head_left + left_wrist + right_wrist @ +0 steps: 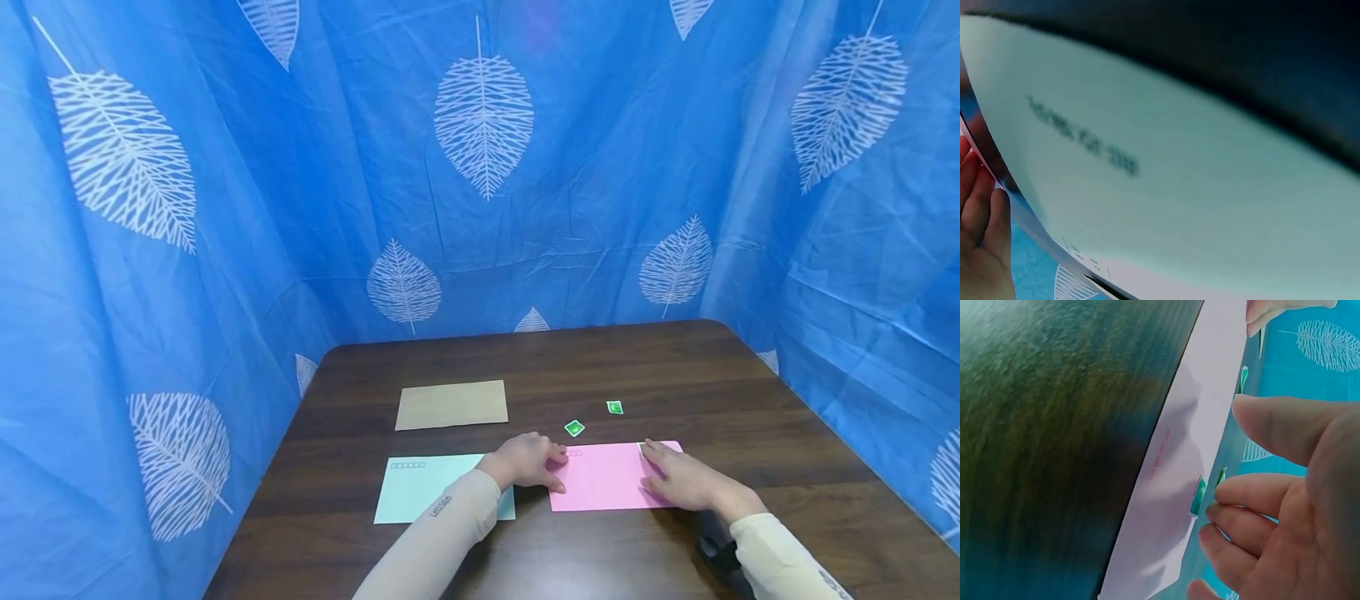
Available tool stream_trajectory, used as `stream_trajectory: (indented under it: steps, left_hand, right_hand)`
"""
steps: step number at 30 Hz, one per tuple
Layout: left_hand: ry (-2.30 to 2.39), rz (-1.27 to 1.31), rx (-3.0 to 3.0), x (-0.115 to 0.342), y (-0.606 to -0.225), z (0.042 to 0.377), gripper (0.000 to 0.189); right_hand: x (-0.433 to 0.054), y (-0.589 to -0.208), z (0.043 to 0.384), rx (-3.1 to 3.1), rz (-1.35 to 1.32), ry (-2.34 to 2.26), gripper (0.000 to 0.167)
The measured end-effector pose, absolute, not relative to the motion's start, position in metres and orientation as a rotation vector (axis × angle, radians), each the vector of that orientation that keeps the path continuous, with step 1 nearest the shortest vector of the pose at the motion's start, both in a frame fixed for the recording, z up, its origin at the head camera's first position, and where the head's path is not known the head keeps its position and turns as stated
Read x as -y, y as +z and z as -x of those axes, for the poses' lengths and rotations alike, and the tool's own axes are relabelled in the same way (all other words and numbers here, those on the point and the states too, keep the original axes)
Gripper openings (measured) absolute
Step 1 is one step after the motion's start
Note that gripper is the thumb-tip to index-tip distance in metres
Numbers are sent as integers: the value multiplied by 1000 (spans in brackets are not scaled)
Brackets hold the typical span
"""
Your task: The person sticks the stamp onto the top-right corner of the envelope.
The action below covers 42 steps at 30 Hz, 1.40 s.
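Note:
A pink envelope (pixel 603 483) lies flat in front of me on the dark wooden table. My left hand (pixel 525 460) rests at its left edge with fingers spread; in the left wrist view that hand (pixel 985 231) appears at the far left. Over the envelope's right end reaches my right hand (pixel 686 482), holding nothing visible. A green stamp (pixel 1197 497) sits near the envelope's edge, close to the right fingertips; in the head view the hand mostly covers it. Two more green stamps, one nearer (pixel 574 428) and one farther (pixel 615 407), lie beyond the envelope.
A mint-green envelope (pixel 405 492) lies to the left, partly under my left forearm. Behind it is a tan envelope (pixel 452 405). Blue curtains (pixel 570 208) with white leaf prints surround the table (pixel 360 567). A black object (pixel 716 552) shows at my right wrist.

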<state>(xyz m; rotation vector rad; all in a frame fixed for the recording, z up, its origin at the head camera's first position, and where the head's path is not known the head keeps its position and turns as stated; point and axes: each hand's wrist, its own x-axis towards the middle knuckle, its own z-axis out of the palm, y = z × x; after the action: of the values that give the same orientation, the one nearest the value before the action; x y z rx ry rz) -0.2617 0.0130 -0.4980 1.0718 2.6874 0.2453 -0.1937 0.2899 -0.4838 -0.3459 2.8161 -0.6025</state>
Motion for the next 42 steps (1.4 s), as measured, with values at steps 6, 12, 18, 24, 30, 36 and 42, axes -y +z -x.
stream_trajectory:
  steps: [6,12,18,24,30,36,42]
  left_hand:
    - [241,-1075,-2690,-13,-498,260,54]
    - [229,-1077,-2692,-14,-496,261,54]
    - [229,-1074,-2690,-14,-494,263,55]
    - [236,-1059,-2690,-13,-495,263,54]
    - [238,-1052,-2686,-14,-495,262,54]
    - [227,-1066,-2689,-14,-495,263,54]
    - [232,-1057,-2688,-13,-496,262,54]
  right_hand:
    - [-293,-488,192,-2816,351,-613,67]
    - [-295,-491,193,-2815,359,-630,66]
    - [-296,-493,196,-2831,382,-611,62]
    - [-296,-493,196,-2819,365,-605,61]
    - [-297,-492,196,-2795,334,-630,62]
    - [-297,-493,196,-2787,319,-635,63]
    - [-297,-493,195,-2790,314,-634,65]
